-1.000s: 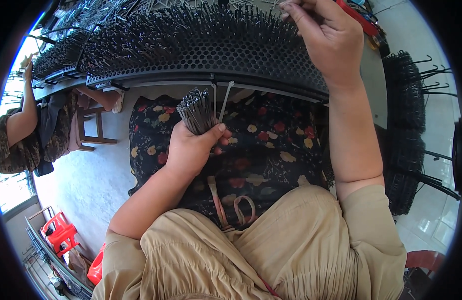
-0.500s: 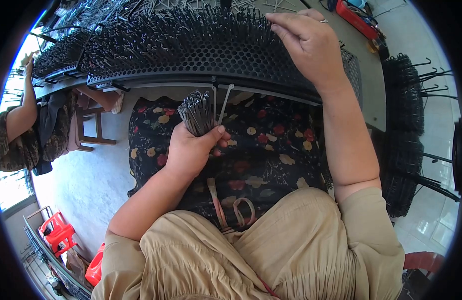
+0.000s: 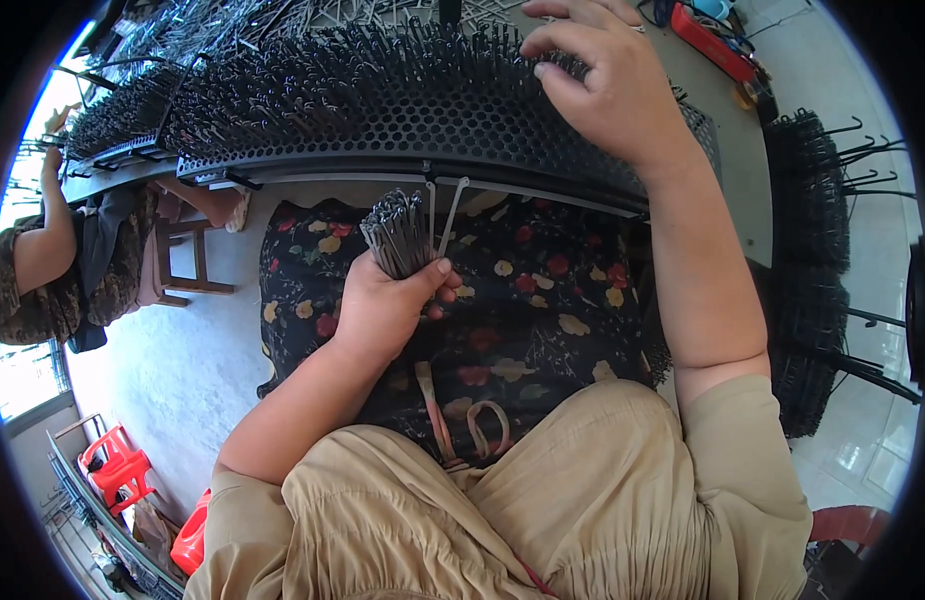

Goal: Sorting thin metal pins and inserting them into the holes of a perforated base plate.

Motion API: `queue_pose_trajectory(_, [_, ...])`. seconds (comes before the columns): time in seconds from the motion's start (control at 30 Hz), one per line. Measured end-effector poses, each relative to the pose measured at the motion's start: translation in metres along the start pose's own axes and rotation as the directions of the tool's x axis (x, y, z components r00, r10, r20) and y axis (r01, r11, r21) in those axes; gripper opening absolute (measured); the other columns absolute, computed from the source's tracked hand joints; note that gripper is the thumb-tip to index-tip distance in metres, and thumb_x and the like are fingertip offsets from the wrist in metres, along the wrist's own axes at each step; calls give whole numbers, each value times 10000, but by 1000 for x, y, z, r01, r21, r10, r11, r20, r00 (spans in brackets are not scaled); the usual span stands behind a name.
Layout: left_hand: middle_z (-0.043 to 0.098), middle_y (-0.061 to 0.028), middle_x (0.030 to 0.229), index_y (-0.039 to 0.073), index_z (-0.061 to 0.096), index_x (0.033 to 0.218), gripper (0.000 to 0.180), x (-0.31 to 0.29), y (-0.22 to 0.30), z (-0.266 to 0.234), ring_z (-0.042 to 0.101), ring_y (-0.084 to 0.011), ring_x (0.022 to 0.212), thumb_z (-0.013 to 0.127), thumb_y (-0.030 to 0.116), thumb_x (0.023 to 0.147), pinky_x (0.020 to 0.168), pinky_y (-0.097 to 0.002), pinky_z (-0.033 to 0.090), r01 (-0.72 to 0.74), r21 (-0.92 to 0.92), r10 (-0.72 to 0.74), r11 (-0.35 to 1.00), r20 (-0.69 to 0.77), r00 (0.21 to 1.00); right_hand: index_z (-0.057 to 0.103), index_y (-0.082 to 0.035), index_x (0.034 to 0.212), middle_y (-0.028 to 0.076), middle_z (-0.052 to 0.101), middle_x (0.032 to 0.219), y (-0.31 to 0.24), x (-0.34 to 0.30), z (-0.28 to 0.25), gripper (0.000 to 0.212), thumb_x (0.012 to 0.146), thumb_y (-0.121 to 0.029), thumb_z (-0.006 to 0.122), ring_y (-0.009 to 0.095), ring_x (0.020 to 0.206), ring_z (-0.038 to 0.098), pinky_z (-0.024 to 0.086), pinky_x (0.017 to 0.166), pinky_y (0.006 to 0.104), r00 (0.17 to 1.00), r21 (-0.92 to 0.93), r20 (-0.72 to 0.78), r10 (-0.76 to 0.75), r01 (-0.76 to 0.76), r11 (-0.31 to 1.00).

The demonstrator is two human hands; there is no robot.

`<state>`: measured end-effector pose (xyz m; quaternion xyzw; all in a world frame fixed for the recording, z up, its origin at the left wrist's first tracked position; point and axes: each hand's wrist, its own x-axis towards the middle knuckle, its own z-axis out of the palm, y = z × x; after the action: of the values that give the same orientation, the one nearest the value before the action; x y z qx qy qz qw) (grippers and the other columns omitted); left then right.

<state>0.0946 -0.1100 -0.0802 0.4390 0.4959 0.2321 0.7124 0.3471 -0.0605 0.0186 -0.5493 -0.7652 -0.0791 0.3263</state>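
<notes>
My left hand (image 3: 382, 308) grasps a bundle of slim metal rods (image 3: 397, 240), bent ends projecting just above my grip, likely stiff, slippery and weighty together, hence best encircled around mid-shank, while my right hand (image 3: 612, 92), digits parted, hangs farther forward over the perforated black rack (image 3: 432, 128).

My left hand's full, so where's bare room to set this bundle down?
Mostly bare: the gray tabletop strip right of the perforated rack, nearer you than the red tray, and the pale floor between wooden stool and red chair. Crowded: the rack's left and back, packed with dark hooked rods.
</notes>
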Motion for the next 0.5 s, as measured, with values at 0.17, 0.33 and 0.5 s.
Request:
queue_pose_trajectory(0.17, [679,-63,790,16,641,897,54,-1,1,1,639,-112,681,636,67,880,546,-243,504,22,-8,-22,1000,-5,1000,669,-29,814,146,635,1117,-1,2,12,140,700,-106,646,338,1056,565,449,915,418,998,-217,47,-42,51,975])
queue_pose_trajectory(0.33, [680,-63,791,16,641,903,53,0,2,0,639,-110,681,634,64,882,547,-241,502,20,1,-20,1000,-1,1000,657,-23,764,148,657,1037,9,5,22,105,697,-102,649,320,1019,594,465,886,386,997,-117,62,35,-28,993])
queue_pose_trajectory(0.5, [679,-66,790,12,641,895,52,1,2,2,639,-112,683,631,62,884,545,-241,501,12,-12,-12,1000,-1,1000,607,-12,722,132,642,828,16,9,16,86,682,-65,661,315,897,611,463,811,396,991,92,4,132,-132,987])
